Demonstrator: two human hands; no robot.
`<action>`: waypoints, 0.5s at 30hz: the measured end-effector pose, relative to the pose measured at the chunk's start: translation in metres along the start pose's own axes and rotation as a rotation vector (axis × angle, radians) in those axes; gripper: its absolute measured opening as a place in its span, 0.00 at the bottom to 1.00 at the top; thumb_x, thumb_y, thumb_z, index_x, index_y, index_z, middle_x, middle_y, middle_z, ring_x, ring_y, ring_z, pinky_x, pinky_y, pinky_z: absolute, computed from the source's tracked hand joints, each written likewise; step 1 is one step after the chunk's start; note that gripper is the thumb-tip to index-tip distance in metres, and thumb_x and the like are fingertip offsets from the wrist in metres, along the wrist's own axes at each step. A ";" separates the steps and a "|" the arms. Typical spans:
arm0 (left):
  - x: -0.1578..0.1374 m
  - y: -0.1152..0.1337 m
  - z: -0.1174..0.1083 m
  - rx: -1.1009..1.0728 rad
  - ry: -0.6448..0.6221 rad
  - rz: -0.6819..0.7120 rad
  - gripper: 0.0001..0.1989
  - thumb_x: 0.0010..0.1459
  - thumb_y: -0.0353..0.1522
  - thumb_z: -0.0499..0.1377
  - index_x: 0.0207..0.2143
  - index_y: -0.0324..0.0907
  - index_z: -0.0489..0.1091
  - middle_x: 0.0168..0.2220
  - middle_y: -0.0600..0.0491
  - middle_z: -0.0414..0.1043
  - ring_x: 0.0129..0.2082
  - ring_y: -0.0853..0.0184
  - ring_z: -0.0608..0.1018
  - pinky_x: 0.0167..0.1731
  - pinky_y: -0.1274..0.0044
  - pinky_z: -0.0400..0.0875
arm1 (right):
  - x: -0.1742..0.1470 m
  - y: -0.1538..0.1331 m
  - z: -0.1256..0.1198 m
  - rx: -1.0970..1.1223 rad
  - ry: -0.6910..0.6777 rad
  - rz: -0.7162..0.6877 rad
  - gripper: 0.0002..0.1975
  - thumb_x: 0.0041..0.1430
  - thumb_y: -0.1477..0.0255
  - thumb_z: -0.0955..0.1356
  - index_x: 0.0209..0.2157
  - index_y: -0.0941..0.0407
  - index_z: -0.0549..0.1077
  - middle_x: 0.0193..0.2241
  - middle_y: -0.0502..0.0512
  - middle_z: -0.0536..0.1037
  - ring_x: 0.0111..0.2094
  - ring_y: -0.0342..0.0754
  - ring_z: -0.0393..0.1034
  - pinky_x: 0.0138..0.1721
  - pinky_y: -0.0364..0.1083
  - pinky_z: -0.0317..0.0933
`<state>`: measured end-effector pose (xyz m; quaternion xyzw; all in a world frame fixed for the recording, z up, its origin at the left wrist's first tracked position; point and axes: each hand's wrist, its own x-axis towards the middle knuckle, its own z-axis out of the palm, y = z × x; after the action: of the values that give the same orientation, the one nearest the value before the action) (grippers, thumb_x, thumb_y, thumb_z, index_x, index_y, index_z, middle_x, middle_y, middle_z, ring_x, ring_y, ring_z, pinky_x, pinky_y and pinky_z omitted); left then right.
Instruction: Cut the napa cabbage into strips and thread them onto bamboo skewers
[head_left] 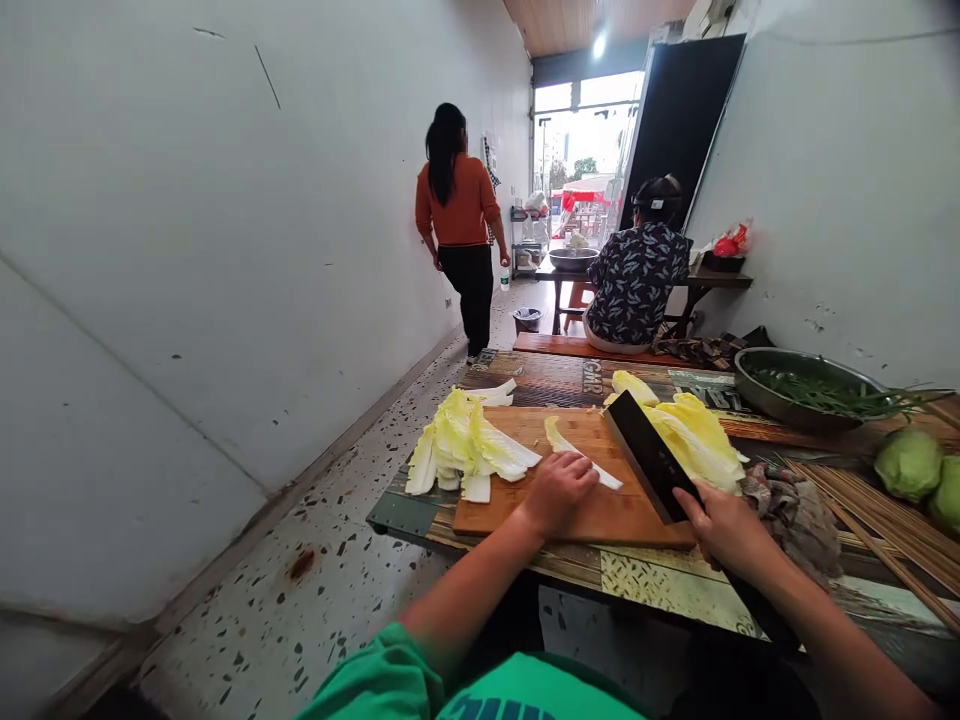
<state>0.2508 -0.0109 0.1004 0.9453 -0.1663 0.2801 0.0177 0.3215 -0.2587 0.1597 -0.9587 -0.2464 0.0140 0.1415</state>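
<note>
The right hand (709, 518) grips the knife (651, 458); beside it, the curled left hand (561, 490) presses 1 leaf (558, 438), maybe so it stays put.

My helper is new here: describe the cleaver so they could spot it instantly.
On the table, find the wooden cutting board. At its right side, in the right grip, is the cleaver: broad, dark and straight-edged, unlike the pale yellow leaves beside it.

The left hand (564, 488) partly covers a napa cabbage leaf (607, 480); the right edge crops a green cabbage (948, 492), the bottom a shirt (574, 690).
</note>
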 end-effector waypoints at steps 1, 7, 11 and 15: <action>-0.003 -0.008 -0.003 0.013 0.011 -0.030 0.05 0.65 0.30 0.59 0.42 0.41 0.74 0.45 0.48 0.78 0.47 0.62 0.77 0.48 0.68 0.74 | -0.001 -0.001 0.000 0.011 -0.020 0.018 0.15 0.67 0.67 0.58 0.34 0.55 0.73 0.24 0.57 0.78 0.28 0.53 0.75 0.29 0.45 0.60; -0.022 -0.032 -0.007 0.043 -0.015 -0.234 0.04 0.59 0.25 0.61 0.36 0.40 0.75 0.45 0.46 0.79 0.48 0.59 0.78 0.58 0.59 0.68 | 0.002 -0.004 0.005 0.008 -0.043 0.100 0.15 0.69 0.68 0.58 0.34 0.57 0.71 0.28 0.60 0.80 0.30 0.53 0.76 0.30 0.46 0.60; -0.029 -0.023 -0.005 0.027 0.094 -0.263 0.06 0.60 0.25 0.58 0.38 0.41 0.74 0.37 0.51 0.79 0.43 0.61 0.79 0.64 0.53 0.57 | -0.003 -0.009 0.011 -0.038 -0.067 0.129 0.17 0.71 0.68 0.55 0.38 0.59 0.71 0.32 0.63 0.81 0.34 0.54 0.78 0.33 0.46 0.61; -0.030 -0.017 -0.004 0.020 0.264 -0.078 0.06 0.63 0.27 0.56 0.35 0.42 0.72 0.33 0.53 0.78 0.39 0.64 0.78 0.59 0.60 0.65 | -0.008 -0.020 0.011 -0.117 -0.064 0.134 0.17 0.72 0.69 0.54 0.40 0.58 0.71 0.36 0.64 0.81 0.40 0.54 0.78 0.36 0.46 0.61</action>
<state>0.2304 0.0145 0.0887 0.9060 -0.1231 0.4030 0.0409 0.3040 -0.2431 0.1539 -0.9787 -0.1865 0.0398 0.0758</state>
